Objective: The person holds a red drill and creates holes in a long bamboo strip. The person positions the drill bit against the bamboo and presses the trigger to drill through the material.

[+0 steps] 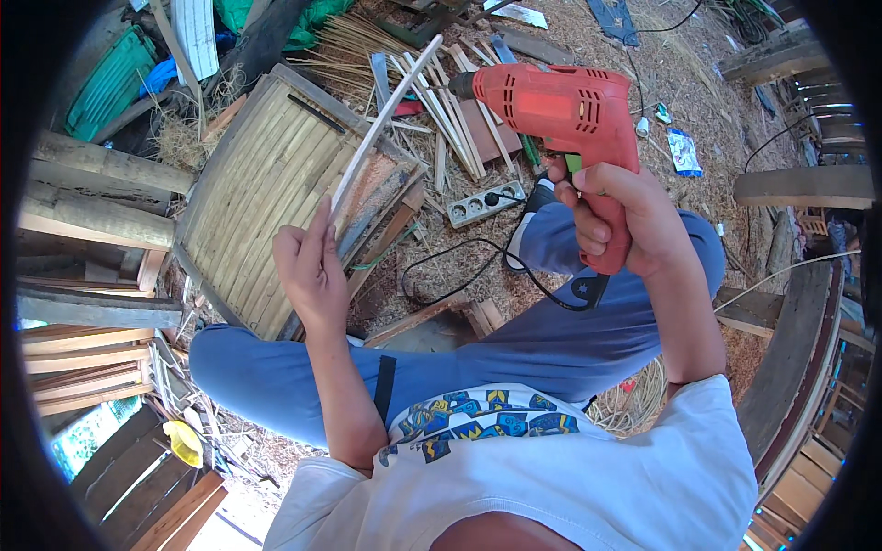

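Observation:
My right hand is wrapped round the handle of a red power drill, its index finger at the green trigger. The drill lies level with its dark chuck pointing left. In my left hand the lower end of a long, thin, pale wooden stick is pinched between the fingers. The stick slants up and to the right, its far end a little left of the chuck. Whether a bit sits in the chuck, I cannot tell. Below my left hand lies a slatted wooden panel in a frame.
A white power strip with a black plug lies on shavings, a black cord looping near my legs. Wooden strips are piled beyond the panel. Timber beams stand at left, a curved beam at right. A yellow object is lower left.

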Demonstrator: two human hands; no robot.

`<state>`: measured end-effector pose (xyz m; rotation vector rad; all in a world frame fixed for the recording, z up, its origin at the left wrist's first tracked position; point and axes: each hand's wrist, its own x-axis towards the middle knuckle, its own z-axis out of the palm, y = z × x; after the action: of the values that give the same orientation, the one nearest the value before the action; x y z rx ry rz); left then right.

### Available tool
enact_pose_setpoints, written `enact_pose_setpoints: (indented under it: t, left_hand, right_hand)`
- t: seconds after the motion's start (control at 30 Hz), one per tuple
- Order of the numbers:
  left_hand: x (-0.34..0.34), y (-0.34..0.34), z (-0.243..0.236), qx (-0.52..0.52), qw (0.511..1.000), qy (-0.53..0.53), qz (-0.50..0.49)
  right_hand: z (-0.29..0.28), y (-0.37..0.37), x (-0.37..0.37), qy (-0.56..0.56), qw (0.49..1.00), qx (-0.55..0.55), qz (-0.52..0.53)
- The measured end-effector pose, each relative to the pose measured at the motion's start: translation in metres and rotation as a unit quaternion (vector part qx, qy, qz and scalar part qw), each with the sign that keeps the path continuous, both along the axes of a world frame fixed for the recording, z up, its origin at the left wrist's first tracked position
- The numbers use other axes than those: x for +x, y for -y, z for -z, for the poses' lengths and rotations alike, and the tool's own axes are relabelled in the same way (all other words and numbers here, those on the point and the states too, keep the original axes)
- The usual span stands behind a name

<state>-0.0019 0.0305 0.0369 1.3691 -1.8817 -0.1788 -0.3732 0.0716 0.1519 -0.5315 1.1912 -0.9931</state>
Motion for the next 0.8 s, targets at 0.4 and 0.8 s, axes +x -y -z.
enact_pose_setpoints:
  t: [0.4,0.8]
  left_hand:
    - [0.002,-0.001,-0.005,-0.020,0.999,0.030,0.010]
    - [-0.004,-0.001,-0.001,0.084,0.996,-0.012,0.002]
  right_hand:
    - [-0.001,0.000,0.000,-0.005,1.000,-0.004,0.002]
    - [-0.004,-0.002,-0.001,-0.004,1.000,0.000,0.003]
